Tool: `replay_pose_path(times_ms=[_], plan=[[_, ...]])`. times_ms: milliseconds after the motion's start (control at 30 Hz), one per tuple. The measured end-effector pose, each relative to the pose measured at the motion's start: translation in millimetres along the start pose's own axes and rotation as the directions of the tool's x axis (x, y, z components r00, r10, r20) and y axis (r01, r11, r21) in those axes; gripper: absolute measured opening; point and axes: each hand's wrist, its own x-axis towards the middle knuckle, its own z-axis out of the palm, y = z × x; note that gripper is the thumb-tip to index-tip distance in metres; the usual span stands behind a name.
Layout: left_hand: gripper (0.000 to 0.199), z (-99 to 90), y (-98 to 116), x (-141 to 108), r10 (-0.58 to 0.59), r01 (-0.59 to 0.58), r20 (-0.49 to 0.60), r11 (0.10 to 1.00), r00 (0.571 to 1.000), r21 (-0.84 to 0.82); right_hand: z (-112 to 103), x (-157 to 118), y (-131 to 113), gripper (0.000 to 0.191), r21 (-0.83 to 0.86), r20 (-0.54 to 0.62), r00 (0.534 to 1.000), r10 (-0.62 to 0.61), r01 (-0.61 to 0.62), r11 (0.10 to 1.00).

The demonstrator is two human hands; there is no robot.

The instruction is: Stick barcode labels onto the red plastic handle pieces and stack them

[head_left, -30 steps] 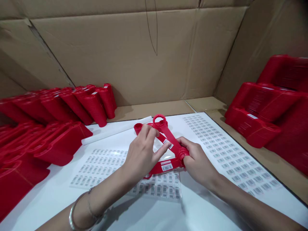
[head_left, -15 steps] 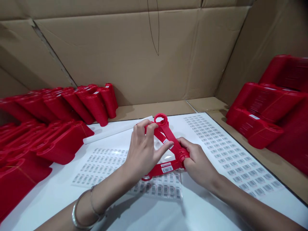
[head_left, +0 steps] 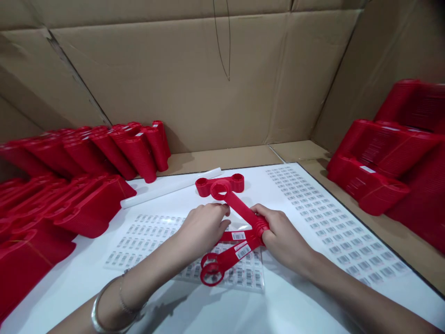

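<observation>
My right hand (head_left: 283, 234) is closed around one ringed end of several flat red plastic pieces (head_left: 243, 208), fanned apart at their other ends. Two lower pieces carry white barcode labels (head_left: 243, 250); no label shows on the upper one. Inside the fan is my left hand (head_left: 206, 227), its fingers bent and the thumb apart from the index finger, with nothing visible between them. Some fingertips are hidden. Just beyond, a small stack of the same red pieces (head_left: 238, 183) lies on the white table. Below the fan sits a barcode label sheet (head_left: 146, 239).
A second label sheet (head_left: 327, 222) lies along the table's right side. A white roll (head_left: 170, 189) rests at the back left. Red stacks (head_left: 93, 204) crowd the left, and more bundled red stacks (head_left: 368, 183) stand at right. Cardboard (head_left: 194, 83) walls the back.
My left hand has moved down and its fingers have curled more. Labelled pieces in the fan have swung down toward me, uncovering the small red stack behind. My right hand keeps its hold.
</observation>
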Motion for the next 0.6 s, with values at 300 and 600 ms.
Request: replay_pose_path(times_ms=[300, 600], plan=[[0.011, 18.3, -13.0, 8.5, 0.098, -0.089, 0.078, 0.99, 0.992, -0.112, 1.0, -1.8, -0.3, 0.035, -0.087, 0.093, 0.996, -0.005, 0.013, 0.996], [0.011, 20.5, -8.3, 9.1, 0.062, -0.065, -0.031, 0.994, 0.998, -0.087, 1.1, -1.4, 1.2, 0.039, -0.038, 0.082, 0.997, 0.002, 0.001, 0.999]])
